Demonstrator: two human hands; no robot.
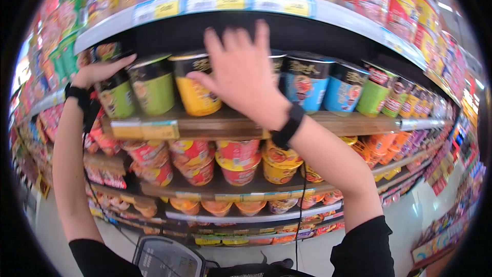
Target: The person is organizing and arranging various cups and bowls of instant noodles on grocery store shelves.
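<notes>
Currently, yellow cup [198, 97] below spread right fingers [262, 38], behind thumb [201, 78].

Has both arms raised, entering from the bottom of the frame. Keeping it per side: running left arm [66, 174] up the left edge, only slightly bent, bare forearm. Has left hand [99, 73] at upper left, turned inward, with left thumb [123, 63] pointing right; can't make out most of the fingers or their grip. Bending right arm [335, 164] at the elbow, lower right, then angling up-left to centre. Has right hand [243, 74] upper centre, slightly blurred, back to camera, fingers [262, 36] splayed upward, right thumb [201, 78] out left.
</notes>
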